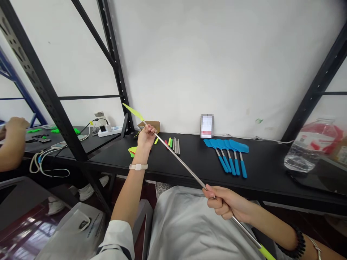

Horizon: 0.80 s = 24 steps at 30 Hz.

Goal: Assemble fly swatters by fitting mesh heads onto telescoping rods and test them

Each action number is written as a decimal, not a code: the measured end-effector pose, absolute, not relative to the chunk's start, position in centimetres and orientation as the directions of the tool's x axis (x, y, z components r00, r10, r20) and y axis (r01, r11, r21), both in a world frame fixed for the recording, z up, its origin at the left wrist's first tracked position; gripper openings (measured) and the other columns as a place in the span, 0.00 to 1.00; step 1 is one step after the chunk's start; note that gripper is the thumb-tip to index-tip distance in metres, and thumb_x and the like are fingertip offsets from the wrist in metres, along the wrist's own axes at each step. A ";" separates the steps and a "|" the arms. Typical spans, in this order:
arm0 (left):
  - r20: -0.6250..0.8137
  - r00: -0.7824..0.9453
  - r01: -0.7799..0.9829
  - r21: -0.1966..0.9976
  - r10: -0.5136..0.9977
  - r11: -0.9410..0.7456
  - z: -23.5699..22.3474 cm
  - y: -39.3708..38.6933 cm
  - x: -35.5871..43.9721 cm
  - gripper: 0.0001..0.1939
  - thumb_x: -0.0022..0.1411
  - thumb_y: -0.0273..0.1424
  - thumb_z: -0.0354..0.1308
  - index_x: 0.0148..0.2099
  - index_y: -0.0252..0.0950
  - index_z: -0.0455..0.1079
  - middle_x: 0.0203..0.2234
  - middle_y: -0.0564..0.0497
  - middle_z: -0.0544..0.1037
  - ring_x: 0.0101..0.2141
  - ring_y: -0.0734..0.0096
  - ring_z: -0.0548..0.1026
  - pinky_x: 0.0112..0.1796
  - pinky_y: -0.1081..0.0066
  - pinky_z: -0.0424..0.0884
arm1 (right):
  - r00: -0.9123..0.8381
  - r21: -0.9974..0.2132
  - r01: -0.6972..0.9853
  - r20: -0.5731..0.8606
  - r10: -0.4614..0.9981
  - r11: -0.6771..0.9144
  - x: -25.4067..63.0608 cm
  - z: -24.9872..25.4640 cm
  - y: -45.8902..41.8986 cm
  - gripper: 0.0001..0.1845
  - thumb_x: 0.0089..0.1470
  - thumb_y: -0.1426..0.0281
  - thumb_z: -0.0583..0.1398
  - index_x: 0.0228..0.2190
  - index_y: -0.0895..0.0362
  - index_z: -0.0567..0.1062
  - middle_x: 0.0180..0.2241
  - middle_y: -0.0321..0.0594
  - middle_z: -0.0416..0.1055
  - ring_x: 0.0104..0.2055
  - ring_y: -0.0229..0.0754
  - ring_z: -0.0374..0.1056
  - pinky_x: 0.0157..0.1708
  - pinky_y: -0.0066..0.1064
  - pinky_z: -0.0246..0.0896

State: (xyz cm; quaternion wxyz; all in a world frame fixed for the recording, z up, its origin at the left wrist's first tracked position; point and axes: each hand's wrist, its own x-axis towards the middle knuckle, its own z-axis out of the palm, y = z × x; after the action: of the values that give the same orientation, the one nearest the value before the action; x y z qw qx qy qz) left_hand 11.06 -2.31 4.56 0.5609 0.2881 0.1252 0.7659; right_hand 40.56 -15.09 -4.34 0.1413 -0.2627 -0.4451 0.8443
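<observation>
I hold a long extended metal rod [181, 164] with a yellow-green flat head [133, 111] at its far end and a yellow-green handle [267, 252] at its near end. My left hand [146, 136] is closed round the rod near the head, above the black table [271, 166]. My right hand [226, 202] is closed round the rod close to the handle, over my lap. Several blue swatters [229, 151] lie side by side on the table to the right. Several short metal rods [176, 145] and coloured handles [169, 142] lie just behind my left hand.
A clear water bottle [309, 148] stands at the right. A small card [207, 126] leans on the wall. A power strip [108, 130] and a cardboard box [154, 124] sit at the back left. Black rack posts [46, 94] flank the table. Another person's hand [15, 124] works at the far left.
</observation>
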 end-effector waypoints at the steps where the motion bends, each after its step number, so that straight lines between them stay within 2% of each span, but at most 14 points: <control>1: 0.299 -0.223 -0.790 0.502 0.928 -0.351 4.7 -2.4 10.7 0.15 0.64 0.25 0.43 0.24 0.33 0.59 0.14 0.58 0.57 0.15 0.83 0.59 0.22 0.79 0.60 | -0.825 -0.821 0.003 -0.325 0.463 -0.571 40.7 -4.3 -15.2 0.20 0.55 0.55 0.51 0.24 0.56 0.52 0.17 0.27 0.35 0.16 0.26 0.28 0.11 0.17 0.25; 7: 0.321 -0.271 -0.780 0.479 0.907 -0.403 5.2 -2.9 8.2 0.16 0.64 0.25 0.42 0.24 0.33 0.57 0.13 0.58 0.57 0.15 0.84 0.59 0.21 0.81 0.59 | -0.849 -0.784 0.016 -0.339 0.406 -0.620 41.5 -4.3 -16.2 0.21 0.54 0.55 0.53 0.24 0.57 0.52 0.17 0.26 0.37 0.15 0.25 0.28 0.10 0.16 0.25; 11: 0.274 -0.345 -0.790 0.432 0.898 -0.435 4.9 -2.9 6.4 0.17 0.65 0.23 0.39 0.23 0.33 0.55 0.12 0.59 0.55 0.12 0.86 0.55 0.19 0.81 0.57 | -0.855 -0.746 0.050 -0.375 0.357 -0.665 42.4 -4.8 -16.8 0.22 0.53 0.53 0.54 0.24 0.57 0.53 0.16 0.25 0.37 0.14 0.24 0.28 0.09 0.15 0.24; 24: 0.215 -0.271 -0.839 0.424 0.938 -0.340 4.8 -2.6 6.5 0.18 0.65 0.21 0.36 0.22 0.33 0.54 0.11 0.59 0.54 0.13 0.84 0.54 0.19 0.80 0.56 | -0.811 -0.714 0.031 -0.427 0.400 -0.699 44.8 -5.5 -19.0 0.21 0.54 0.54 0.53 0.24 0.57 0.52 0.15 0.25 0.39 0.13 0.23 0.29 0.08 0.14 0.25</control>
State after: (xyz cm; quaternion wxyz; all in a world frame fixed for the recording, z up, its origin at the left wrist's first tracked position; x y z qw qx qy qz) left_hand 6.53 -2.59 4.77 0.5631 0.2174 0.1138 0.7891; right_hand 44.76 -19.05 -5.51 0.1054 -0.2888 -0.3732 0.8753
